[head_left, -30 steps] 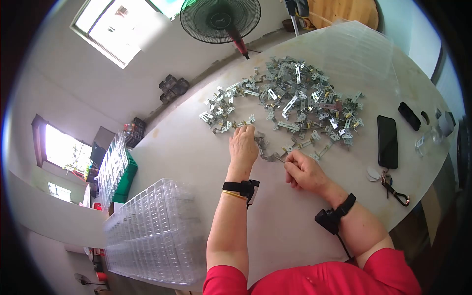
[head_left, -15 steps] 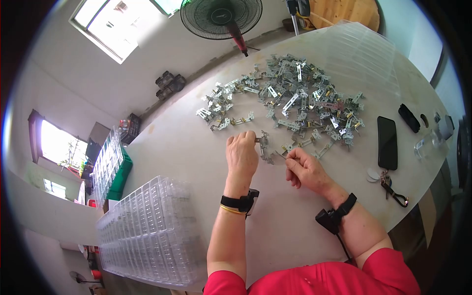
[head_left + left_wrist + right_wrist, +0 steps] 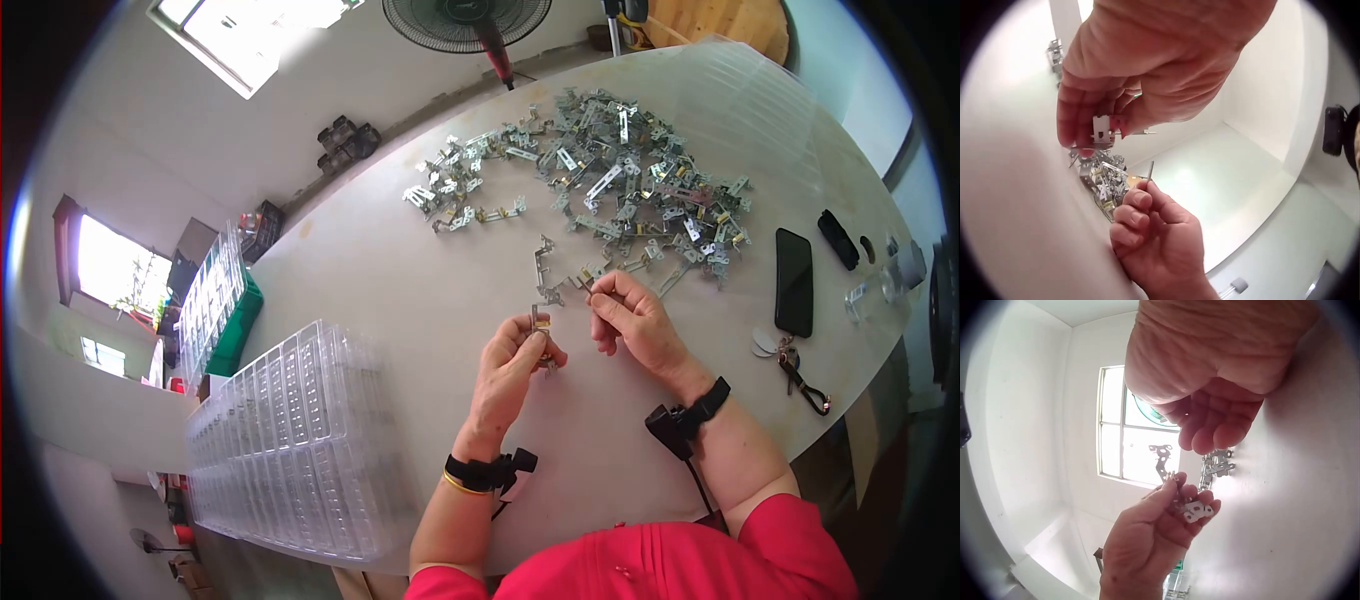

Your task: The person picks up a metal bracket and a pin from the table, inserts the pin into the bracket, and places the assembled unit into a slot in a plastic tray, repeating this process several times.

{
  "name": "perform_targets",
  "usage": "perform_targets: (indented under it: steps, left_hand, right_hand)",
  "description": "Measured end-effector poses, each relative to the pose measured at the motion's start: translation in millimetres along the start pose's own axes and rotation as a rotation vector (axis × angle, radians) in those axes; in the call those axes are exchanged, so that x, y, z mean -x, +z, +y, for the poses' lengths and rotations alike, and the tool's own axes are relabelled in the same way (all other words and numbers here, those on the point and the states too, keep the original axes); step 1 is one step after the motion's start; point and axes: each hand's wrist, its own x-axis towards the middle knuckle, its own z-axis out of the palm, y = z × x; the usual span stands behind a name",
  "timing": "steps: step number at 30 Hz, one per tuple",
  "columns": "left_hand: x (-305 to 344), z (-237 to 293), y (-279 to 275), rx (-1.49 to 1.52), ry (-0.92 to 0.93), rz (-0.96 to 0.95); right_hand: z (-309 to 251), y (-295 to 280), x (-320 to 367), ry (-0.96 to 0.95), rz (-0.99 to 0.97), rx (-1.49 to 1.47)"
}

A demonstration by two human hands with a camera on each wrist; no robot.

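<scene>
My left hand (image 3: 505, 372) grips a small metal bracket (image 3: 1196, 512) with brass-coloured parts, thumb laid over it and fingers curled behind. One punched end of the bracket sticks up past the fingers in the right wrist view. Just to the right, my right hand (image 3: 640, 322) pinches a thin grey metal rod (image 3: 1150, 170) between thumb and forefinger, its tip pointing at the left hand. Another bracket (image 3: 542, 264) lies on the table beyond both hands. Farther back spreads a heap of similar brackets (image 3: 610, 185), with a smaller cluster (image 3: 447, 182) at its left.
Stacked clear plastic trays (image 3: 290, 440) stand at the table's left. A phone (image 3: 794, 283), keys with a strap (image 3: 800, 380) and a black case (image 3: 838, 240) lie at the right. Clear plastic sheeting (image 3: 735, 100) covers the far right. A fan (image 3: 468, 22) stands behind the table.
My left hand has come back from the brackets toward me and turned, now showing a bracket in its grip. The right hand stays near its place, still pinching the rod.
</scene>
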Motion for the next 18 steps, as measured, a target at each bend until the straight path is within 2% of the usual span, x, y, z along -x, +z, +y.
perform_targets:
  steps: [6,10,13,18]
  left_hand:
    - [2.6,-16.2,-8.6,0.338,0.022,0.014]
    - [-0.8,-23.0,-17.6,0.285,0.028,0.028]
    - [-2.9,-28.9,-17.5,0.427,0.041,0.068]
    - [-4.1,-23.4,-20.8,0.437,0.04,0.07]
  right_hand:
    - [-4.8,11.7,4.6,0.05,-0.077,0.06]
    - [-7.8,16.4,2.0,0.088,-0.064,0.061]
    - [-11.3,18.2,-2.1,0.114,-0.055,0.068]
    - [-33.6,29.2,-26.8,0.11,-0.2,0.144]
